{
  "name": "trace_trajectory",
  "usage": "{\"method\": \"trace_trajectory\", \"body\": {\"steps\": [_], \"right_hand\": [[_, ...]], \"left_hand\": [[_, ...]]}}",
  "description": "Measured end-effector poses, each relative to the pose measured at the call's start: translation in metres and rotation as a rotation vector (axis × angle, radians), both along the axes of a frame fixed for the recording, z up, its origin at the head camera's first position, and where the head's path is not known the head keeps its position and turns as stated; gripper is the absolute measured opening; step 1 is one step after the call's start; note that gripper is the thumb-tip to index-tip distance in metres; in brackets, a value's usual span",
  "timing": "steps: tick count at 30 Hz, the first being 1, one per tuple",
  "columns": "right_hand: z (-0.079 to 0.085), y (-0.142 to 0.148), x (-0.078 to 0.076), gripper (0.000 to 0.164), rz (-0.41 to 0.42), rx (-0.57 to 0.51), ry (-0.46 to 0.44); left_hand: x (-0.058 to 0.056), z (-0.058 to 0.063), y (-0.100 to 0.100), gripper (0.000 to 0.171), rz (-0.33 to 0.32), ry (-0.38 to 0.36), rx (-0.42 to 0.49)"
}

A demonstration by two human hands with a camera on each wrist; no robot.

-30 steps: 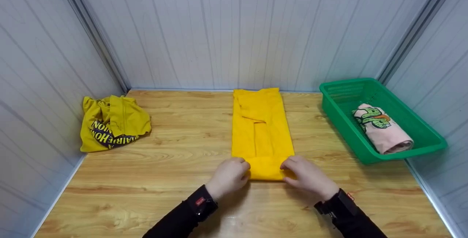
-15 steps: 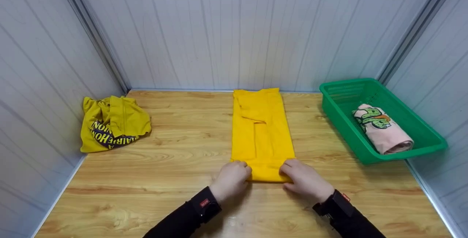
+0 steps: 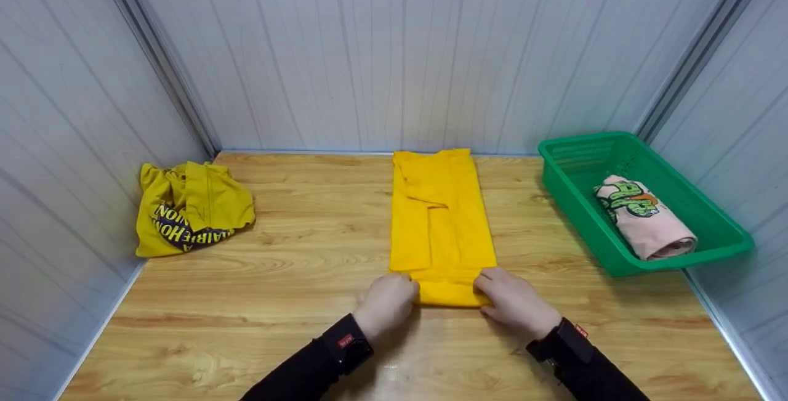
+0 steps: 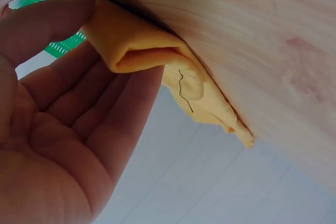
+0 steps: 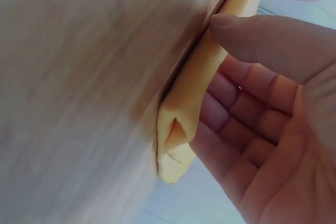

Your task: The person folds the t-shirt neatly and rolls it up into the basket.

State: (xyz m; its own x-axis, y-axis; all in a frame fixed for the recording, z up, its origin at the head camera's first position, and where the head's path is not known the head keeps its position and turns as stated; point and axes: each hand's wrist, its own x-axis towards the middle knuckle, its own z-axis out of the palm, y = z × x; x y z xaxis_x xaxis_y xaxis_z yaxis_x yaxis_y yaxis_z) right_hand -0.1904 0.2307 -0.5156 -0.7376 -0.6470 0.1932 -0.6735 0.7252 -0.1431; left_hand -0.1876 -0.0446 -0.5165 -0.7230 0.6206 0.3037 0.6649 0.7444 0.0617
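Note:
A yellow shirt lies on the wooden table, folded into a long narrow strip with its far end by the back wall. Its near end is turned over into a thick flat roll, whose open end shows in the left wrist view. My left hand pinches the roll's left end, thumb on the near side and fingers behind. At the right end, my right hand holds the same roll between thumb and fingers. The right wrist view shows the thumb pressing the rolled cloth close to the tabletop.
On the right stands a green plastic basket with a rolled pink garment in it. A crumpled mustard-yellow garment with dark printed lettering lies at the left wall. Pale panel walls enclose the table on the back and sides.
Both hands have shifted slightly toward the near edge while holding the shirt's end. The near fold has become a little narrower, with a second crease across it. Basket and other garments stay put.

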Motion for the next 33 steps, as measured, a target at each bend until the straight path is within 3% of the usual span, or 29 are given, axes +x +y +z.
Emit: {"method": "trace_trajectory", "body": {"steps": [11, 20, 26, 33], "right_hand": [[0.002, 0.0, -0.001, 0.014, -0.001, -0.025, 0.027], [0.001, 0.001, -0.003, 0.006, 0.014, -0.039, 0.064], [0.002, 0.002, -0.004, 0.005, 0.034, -0.042, 0.044], [0.004, 0.003, 0.0, 0.008, 0.052, -0.086, -0.001]], "left_hand": [[-0.001, 0.0, 0.0, 0.013, 0.046, 0.117, -0.088], [-0.006, 0.002, -0.004, 0.015, 0.031, 0.044, -0.019], [-0.006, 0.004, -0.007, 0.016, 0.014, -0.02, 0.01], [-0.003, 0.004, -0.009, 0.016, 0.0, -0.034, 0.025]]}}
